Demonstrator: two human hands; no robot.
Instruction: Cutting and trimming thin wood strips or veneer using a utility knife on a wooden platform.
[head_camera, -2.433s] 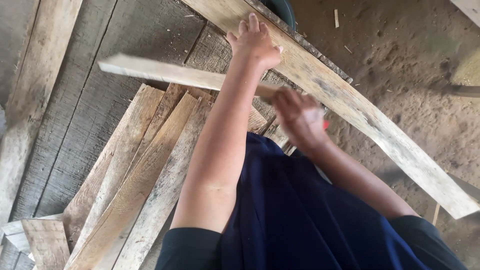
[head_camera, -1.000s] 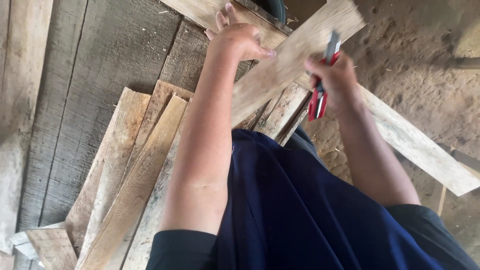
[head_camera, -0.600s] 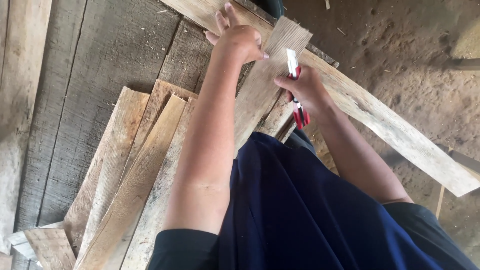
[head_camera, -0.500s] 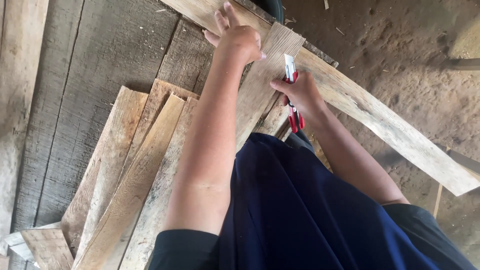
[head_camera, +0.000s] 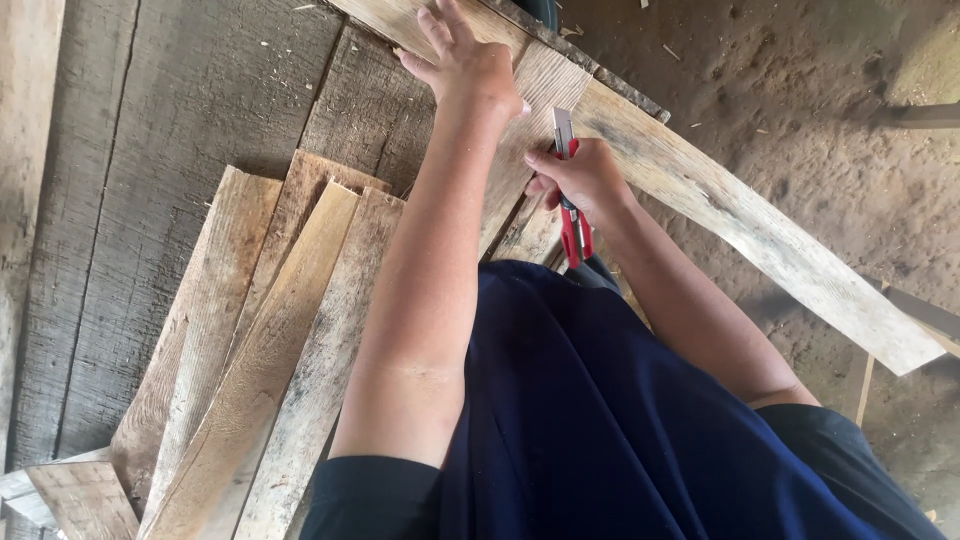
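Lying slantwise across the desk (head_camera: 180, 120), a short pale board (head_camera: 535, 130) was pinned under the left hand (head_camera: 468, 68), whose fingers (head_camera: 432, 28) were spread flat and pointed toward twelve o'clock. The board's long axis was seen to run from about seven o'clock to one o'clock, its upper end resting on a longer plank (head_camera: 760, 250) that crossed it and ran off toward four o'clock over the dirt floor (head_camera: 800, 90).

A red utility knife (head_camera: 569, 190) was held in the right hand (head_camera: 585, 180), the fingers curled tight round its handle and the thumb pressed along its side. Its pale tip was pointed toward twelve o'clock and appeared to be laid against the board's right edge, though actual contact could not be made out. The knife's axis was thus nearly parallel to the board's grain.

From the right hand the board lay directly at eleven o'clock, just beside the knuckles; the left hand was placed farther up, at about ten o'clock from the knife tip and near it, though apart. The right hand was judged the nearer to the edge being worked.

A stack of weathered slats (head_camera: 270, 340) was left at eight o'clock, well apart from both hands.
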